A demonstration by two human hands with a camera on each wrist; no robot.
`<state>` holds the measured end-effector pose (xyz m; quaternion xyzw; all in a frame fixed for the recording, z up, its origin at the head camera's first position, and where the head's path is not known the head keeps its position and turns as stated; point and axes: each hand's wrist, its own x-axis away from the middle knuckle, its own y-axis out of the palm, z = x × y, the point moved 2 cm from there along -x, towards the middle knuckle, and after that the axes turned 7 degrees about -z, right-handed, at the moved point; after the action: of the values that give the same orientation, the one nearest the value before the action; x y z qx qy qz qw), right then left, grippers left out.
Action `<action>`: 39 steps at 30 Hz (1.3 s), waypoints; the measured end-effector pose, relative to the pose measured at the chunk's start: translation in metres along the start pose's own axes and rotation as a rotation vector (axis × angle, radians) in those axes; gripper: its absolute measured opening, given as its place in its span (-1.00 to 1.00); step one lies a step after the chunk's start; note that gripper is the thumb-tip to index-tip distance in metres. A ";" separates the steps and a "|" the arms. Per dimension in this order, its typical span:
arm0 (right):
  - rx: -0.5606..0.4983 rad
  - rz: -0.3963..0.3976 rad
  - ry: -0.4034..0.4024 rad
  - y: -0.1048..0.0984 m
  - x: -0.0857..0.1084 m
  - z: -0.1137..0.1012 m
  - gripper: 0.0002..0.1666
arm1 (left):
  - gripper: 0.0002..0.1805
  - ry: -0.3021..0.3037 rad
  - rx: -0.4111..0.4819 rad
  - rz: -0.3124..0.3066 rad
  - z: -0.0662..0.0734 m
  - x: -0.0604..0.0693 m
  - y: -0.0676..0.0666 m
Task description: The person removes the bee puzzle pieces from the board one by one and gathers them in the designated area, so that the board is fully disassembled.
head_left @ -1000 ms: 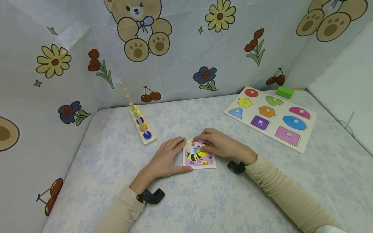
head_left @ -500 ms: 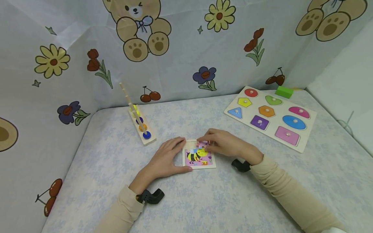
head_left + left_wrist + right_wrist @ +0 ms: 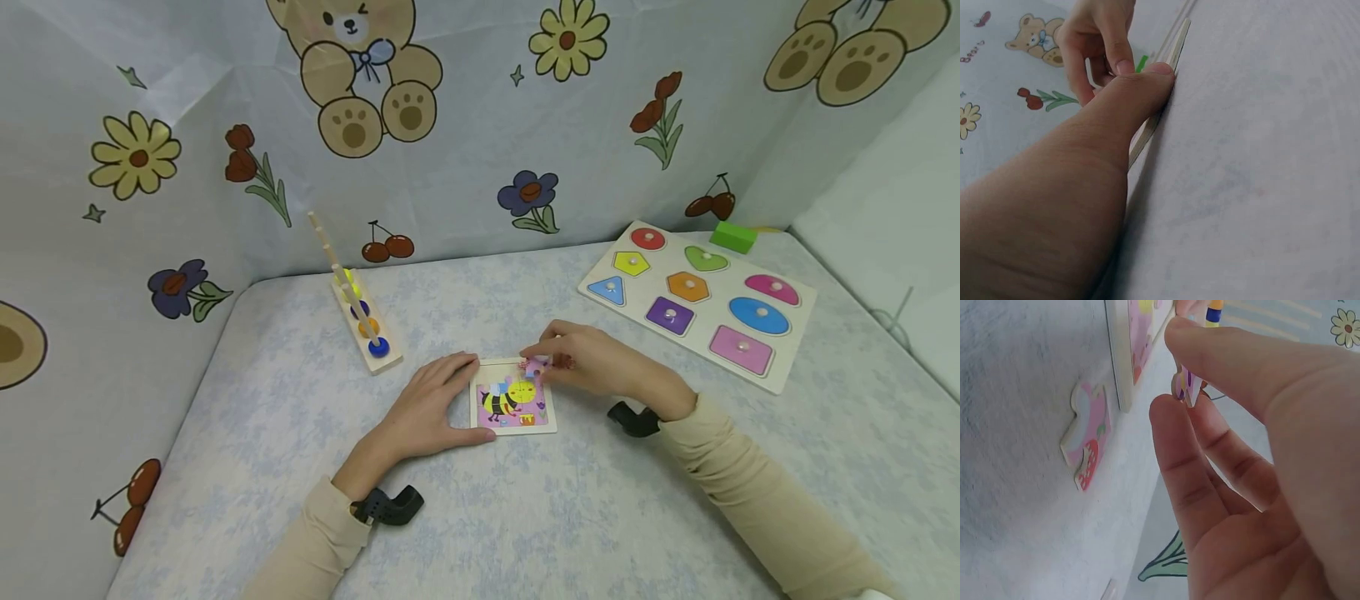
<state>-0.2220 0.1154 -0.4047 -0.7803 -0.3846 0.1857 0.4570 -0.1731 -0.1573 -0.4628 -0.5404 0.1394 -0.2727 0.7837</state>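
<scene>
"Starting at the far left of my head view, I see a peg stand [image 3: 386, 363] with coloured rings on the worktop [image 3: 480, 517]."

"And the left grip [image 3: 420, 412]?"

"Spread, thumb well apart from the fingers, touching the left part of the bee puzzle tray [image 3: 525, 430]."

"Next?"

"A pink puzzle piece [image 3: 536, 367] at the tray's far right corner, pinched between thumb and fingertips of the right grip [image 3: 592, 360]. My right wrist view shows a loose strawberry piece [image 3: 1088, 434] beside the tray. Furthest right, I have a board [image 3: 647, 292] of 9 knobbed shapes and 1 green block [image 3: 733, 237] near its far edge."
</scene>
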 end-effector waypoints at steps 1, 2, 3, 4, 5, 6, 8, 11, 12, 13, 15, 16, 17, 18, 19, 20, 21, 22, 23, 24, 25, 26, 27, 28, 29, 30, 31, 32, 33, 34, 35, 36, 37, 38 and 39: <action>0.000 -0.003 0.003 -0.001 0.001 0.001 -0.54 | 0.21 0.000 0.000 0.000 0.000 0.000 0.000; -0.001 -0.007 0.006 -0.002 0.001 0.001 -0.54 | 0.20 0.003 0.002 0.004 0.000 0.000 0.000; -0.003 -0.014 0.015 -0.003 0.002 0.002 -0.54 | 0.20 0.002 0.002 0.004 0.000 0.000 0.000; -0.010 -0.020 0.025 -0.003 0.003 0.003 -0.54 | 0.20 0.002 0.003 0.005 0.000 0.000 0.000; -0.016 -0.026 0.035 -0.004 0.004 0.003 -0.54 | 0.20 0.001 0.002 0.005 0.000 0.000 0.000; -0.021 -0.033 0.045 -0.005 0.005 0.004 -0.53 | 0.20 0.001 0.003 0.006 0.000 0.000 0.001; -0.034 -0.043 0.059 -0.007 0.007 0.005 -0.53 | 0.20 0.002 0.003 0.007 0.000 0.000 0.001; -0.044 -0.052 0.066 -0.010 0.011 0.008 -0.52 | 0.21 0.001 0.004 0.005 0.000 0.000 0.001; -0.043 -0.055 0.069 -0.010 0.012 0.009 -0.52 | 0.21 0.001 0.005 0.005 -0.001 0.000 0.001; -0.043 -0.056 0.069 -0.011 0.013 0.011 -0.52 | 0.21 0.001 0.005 0.006 -0.001 0.000 0.001; -0.040 -0.059 0.070 -0.012 0.015 0.013 -0.53 | 0.21 0.000 0.006 0.006 -0.001 0.000 0.001; -0.039 -0.059 0.069 -0.012 0.015 0.014 -0.53 | 0.21 0.000 0.006 0.006 0.000 0.001 0.001; -0.036 -0.058 0.067 -0.013 0.016 0.015 -0.54 | 0.20 0.001 0.006 0.008 0.000 0.001 0.001; -0.031 -0.058 0.070 -0.013 0.017 0.016 -0.54 | 0.20 0.002 0.006 0.010 0.000 0.001 0.001; -0.028 -0.058 0.072 -0.014 0.018 0.017 -0.55 | 0.20 0.001 0.006 0.010 0.000 0.001 0.001; -0.022 -0.059 0.075 -0.014 0.018 0.018 -0.55 | 0.20 0.000 0.006 0.010 0.000 0.001 0.001; -0.019 -0.060 0.081 -0.015 0.019 0.019 -0.55 | 0.20 -0.001 0.006 0.009 0.000 0.001 0.001; -0.015 -0.061 0.088 -0.016 0.020 0.020 -0.55 | 0.20 -0.001 0.007 0.009 0.000 0.001 0.001; -0.011 -0.063 0.094 -0.017 0.021 0.021 -0.55 | 0.20 0.000 0.009 0.010 0.000 0.001 0.001; -0.010 -0.065 0.101 -0.017 0.021 0.021 -0.55 | 0.20 0.000 0.009 0.010 0.000 0.001 0.001; -0.012 -0.069 0.106 -0.018 0.022 0.022 -0.55 | 0.20 -0.002 0.010 0.008 0.000 0.001 0.001; -0.016 -0.071 0.109 -0.019 0.023 0.023 -0.55 | 0.21 -0.002 0.010 0.008 0.000 0.001 0.001; -0.022 -0.076 0.113 -0.020 0.024 0.024 -0.55 | 0.21 -0.002 0.011 0.008 0.000 0.001 0.001; -0.027 -0.080 0.116 -0.021 0.025 0.026 -0.55 | 0.21 -0.001 0.012 0.008 0.001 0.001 0.001; -0.030 -0.085 0.119 -0.021 0.026 0.027 -0.55 | 0.21 0.001 0.014 0.008 0.001 0.001 0.000; -0.033 -0.091 0.124 -0.022 0.027 0.028 -0.55 | 0.21 0.000 0.014 0.007 0.001 0.001 0.000; -0.035 -0.097 0.131 -0.022 0.028 0.030 -0.54 | 0.21 0.000 0.015 0.006 0.001 0.001 0.000; -0.034 -0.101 0.133 -0.023 0.029 0.031 -0.54 | 0.21 -0.001 0.015 0.004 0.001 0.001 0.000; -0.033 -0.107 0.138 -0.023 0.030 0.032 -0.54 | 0.21 -0.001 0.016 0.002 0.001 0.001 0.000; -0.030 -0.111 0.142 -0.024 0.031 0.033 -0.53 | 0.21 0.000 0.017 0.001 0.001 0.001 0.000; -0.030 -0.114 0.145 -0.024 0.031 0.034 -0.53 | 0.21 0.001 0.019 0.001 0.001 0.001 0.000; -0.031 -0.119 0.148 -0.025 0.032 0.035 -0.52 | 0.21 0.000 0.019 0.000 0.001 0.001 0.000; -0.034 -0.123 0.149 -0.025 0.033 0.036 -0.52 | 0.21 0.001 0.020 0.000 0.001 0.001 0.000; -0.037 -0.127 0.149 -0.026 0.033 0.037 -0.53 | 0.21 0.001 0.021 0.000 0.001 0.001 0.000; -0.040 -0.131 0.152 -0.026 0.034 0.038 -0.53 | 0.20 0.001 0.023 0.001 0.001 0.001 0.000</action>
<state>-0.2362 0.1704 -0.3998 -0.7741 -0.4027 0.0881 0.4804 -0.1721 -0.1568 -0.4628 -0.5312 0.1370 -0.2743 0.7898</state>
